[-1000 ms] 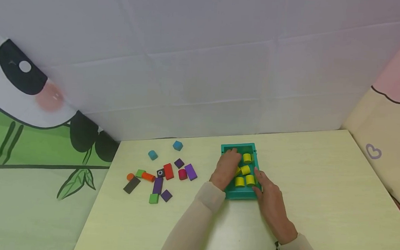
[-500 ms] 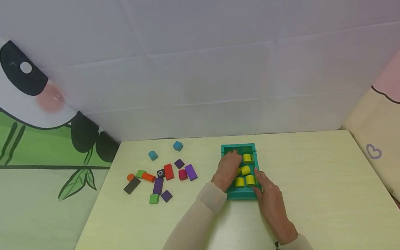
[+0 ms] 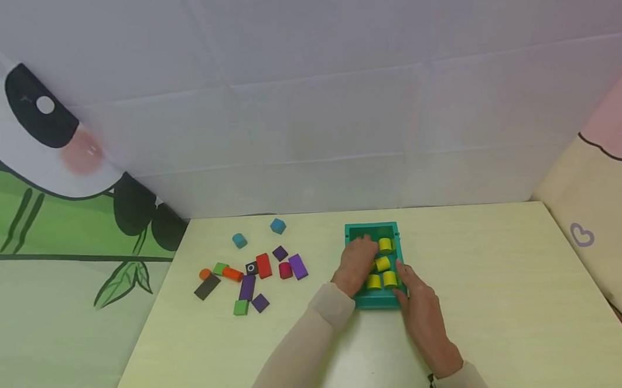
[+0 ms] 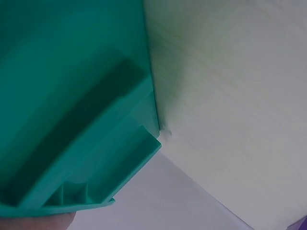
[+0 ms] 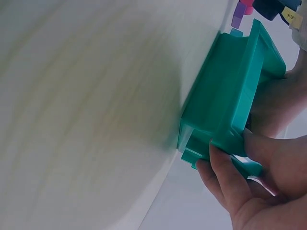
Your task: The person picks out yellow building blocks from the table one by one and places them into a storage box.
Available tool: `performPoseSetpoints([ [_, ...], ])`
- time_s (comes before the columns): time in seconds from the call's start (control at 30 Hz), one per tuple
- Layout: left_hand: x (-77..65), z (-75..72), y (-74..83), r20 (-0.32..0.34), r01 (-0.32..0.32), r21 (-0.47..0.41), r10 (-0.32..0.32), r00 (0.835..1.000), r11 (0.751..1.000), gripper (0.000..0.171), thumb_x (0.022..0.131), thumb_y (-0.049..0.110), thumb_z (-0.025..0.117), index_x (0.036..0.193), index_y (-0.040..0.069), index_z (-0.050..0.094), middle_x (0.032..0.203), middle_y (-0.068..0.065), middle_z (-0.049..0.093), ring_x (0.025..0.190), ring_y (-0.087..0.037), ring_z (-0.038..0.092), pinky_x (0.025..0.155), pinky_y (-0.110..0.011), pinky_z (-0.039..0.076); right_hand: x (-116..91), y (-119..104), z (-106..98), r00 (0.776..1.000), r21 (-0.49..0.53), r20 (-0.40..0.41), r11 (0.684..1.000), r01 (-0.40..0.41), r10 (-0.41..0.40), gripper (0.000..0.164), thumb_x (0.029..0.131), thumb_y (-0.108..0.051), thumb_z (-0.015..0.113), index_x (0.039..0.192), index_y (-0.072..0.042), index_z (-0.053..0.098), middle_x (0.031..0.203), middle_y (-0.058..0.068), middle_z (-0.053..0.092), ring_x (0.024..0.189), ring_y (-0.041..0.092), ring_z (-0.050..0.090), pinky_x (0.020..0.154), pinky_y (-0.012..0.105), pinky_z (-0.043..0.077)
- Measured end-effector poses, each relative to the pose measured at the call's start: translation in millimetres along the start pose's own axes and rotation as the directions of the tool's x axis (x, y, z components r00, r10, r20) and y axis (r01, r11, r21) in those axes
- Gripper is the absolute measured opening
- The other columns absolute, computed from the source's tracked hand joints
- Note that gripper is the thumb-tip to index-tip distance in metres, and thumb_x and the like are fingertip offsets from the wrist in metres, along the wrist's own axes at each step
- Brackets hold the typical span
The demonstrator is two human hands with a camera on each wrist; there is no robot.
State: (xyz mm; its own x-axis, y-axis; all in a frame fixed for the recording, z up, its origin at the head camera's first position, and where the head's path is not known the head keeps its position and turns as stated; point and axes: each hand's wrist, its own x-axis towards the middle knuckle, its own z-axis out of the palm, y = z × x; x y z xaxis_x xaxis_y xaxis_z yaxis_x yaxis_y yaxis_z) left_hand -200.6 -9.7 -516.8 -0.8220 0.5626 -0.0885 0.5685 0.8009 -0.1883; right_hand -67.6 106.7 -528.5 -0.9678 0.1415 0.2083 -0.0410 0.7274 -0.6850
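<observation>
A teal storage bin (image 3: 379,303) stands on the table with several yellow cylinder blocks (image 3: 385,245) inside. My left hand (image 3: 356,264) reaches over the bin's left wall, its fingertips down in the far left part. Those fingertips are hidden behind the back of the hand, and I cannot tell whether they hold a block. At the right wall, my right hand (image 3: 425,314) holds the bin, thumb and forefinger at the rim. The right wrist view has its fingers (image 5: 230,182) bent against the end of the bin. The left wrist view is mostly the bin's outer wall (image 4: 72,57).
Left of the bin lie loose blocks: a purple brick (image 3: 298,266), a red brick (image 3: 264,266), a dark grey brick (image 3: 207,286), a green block (image 3: 240,307) and others. Two blue blocks (image 3: 277,226) sit near the back edge. A white cloth wall (image 3: 314,130) rises behind the table.
My left hand has shifted slightly to the right inside the bin, covering more of a yellow block near its edge. The right hand stays at the bin's wall.
</observation>
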Motion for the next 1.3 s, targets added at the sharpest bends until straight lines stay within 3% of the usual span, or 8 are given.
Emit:
performPoseSetpoints([
  [0.43, -2.8, 3.3, 2.0, 0.013, 0.016, 0.018, -0.017, 1.0, 1.0, 0.024, 0.098, 0.016, 0.078, 0.122, 0.018, 0.078, 0.108, -0.002, 0.075, 0.093, -0.014, 0.073, 0.081, -0.024, 0.064, -1, -1, 1, 1.0, 0.005, 0.011, 1.0, 0.002, -0.002, 0.07, 0.091, 0.007, 0.077, 0.154, 0.001, 0.049, 0.148, 0.027, 0.058, 0.131, 0.048, 0.059, 0.102, 0.06, 0.055],
  [0.83, -11.7, -4.4, -0.3, 0.027, 0.023, -0.056, -0.021, 0.999, 0.998, 0.03, 0.098, 0.015, 0.076, 0.128, 0.018, 0.076, 0.126, -0.003, 0.069, 0.11, -0.016, 0.068, 0.093, -0.027, 0.062, -3, -3, 2, 1.0, 0.012, 0.017, 1.0, 0.011, -0.011, 0.069, 0.091, 0.007, 0.077, 0.154, 0.002, 0.049, 0.149, 0.028, 0.057, 0.133, 0.049, 0.057, 0.103, 0.06, 0.054],
  [0.97, -18.7, -11.0, -3.7, -0.022, -0.006, -0.116, 0.003, 1.0, 0.993, 0.03, 0.099, 0.012, 0.075, 0.129, 0.016, 0.075, 0.126, -0.003, 0.067, 0.113, -0.017, 0.067, 0.096, -0.029, 0.061, -2, -3, 1, 1.0, 0.01, 0.008, 1.0, 0.014, -0.014, 0.068, 0.09, 0.007, 0.077, 0.153, 0.003, 0.05, 0.148, 0.03, 0.056, 0.133, 0.049, 0.056, 0.103, 0.06, 0.053],
  [1.1, -27.8, -20.2, -8.5, -0.098, -0.036, -0.123, 0.024, 0.995, 0.992, 0.029, 0.1, 0.012, 0.074, 0.128, 0.018, 0.075, 0.128, 0.0, 0.068, 0.12, -0.017, 0.065, 0.105, -0.03, 0.057, -1, -3, -1, 1.0, 0.015, 0.018, 1.0, -0.005, 0.005, 0.068, 0.092, 0.006, 0.076, 0.154, 0.003, 0.049, 0.149, 0.032, 0.054, 0.135, 0.049, 0.055, 0.105, 0.061, 0.051],
  [1.2, -36.5, -23.7, -12.7, -0.183, -0.04, -0.125, 0.017, 0.983, 0.991, 0.027, 0.102, 0.013, 0.072, 0.128, 0.02, 0.076, 0.134, 0.001, 0.069, 0.129, -0.019, 0.063, 0.114, -0.033, 0.051, -1, -3, -3, 0.999, 0.019, 0.034, 1.0, -0.023, 0.022, 0.067, 0.094, 0.006, 0.075, 0.155, 0.002, 0.047, 0.151, 0.031, 0.052, 0.137, 0.049, 0.053, 0.107, 0.061, 0.05],
  [1.3, -46.3, -23.0, -17.1, -0.278, -0.029, -0.166, -0.018, 0.96, 0.986, 0.028, 0.104, 0.017, 0.069, 0.131, 0.019, 0.076, 0.139, 0.001, 0.069, 0.135, -0.02, 0.061, 0.119, -0.035, 0.046, -1, -3, -4, 0.998, 0.022, 0.045, 0.999, -0.034, 0.033, 0.068, 0.095, 0.005, 0.074, 0.156, 0.001, 0.046, 0.152, 0.032, 0.051, 0.139, 0.049, 0.051, 0.109, 0.062, 0.049],
])
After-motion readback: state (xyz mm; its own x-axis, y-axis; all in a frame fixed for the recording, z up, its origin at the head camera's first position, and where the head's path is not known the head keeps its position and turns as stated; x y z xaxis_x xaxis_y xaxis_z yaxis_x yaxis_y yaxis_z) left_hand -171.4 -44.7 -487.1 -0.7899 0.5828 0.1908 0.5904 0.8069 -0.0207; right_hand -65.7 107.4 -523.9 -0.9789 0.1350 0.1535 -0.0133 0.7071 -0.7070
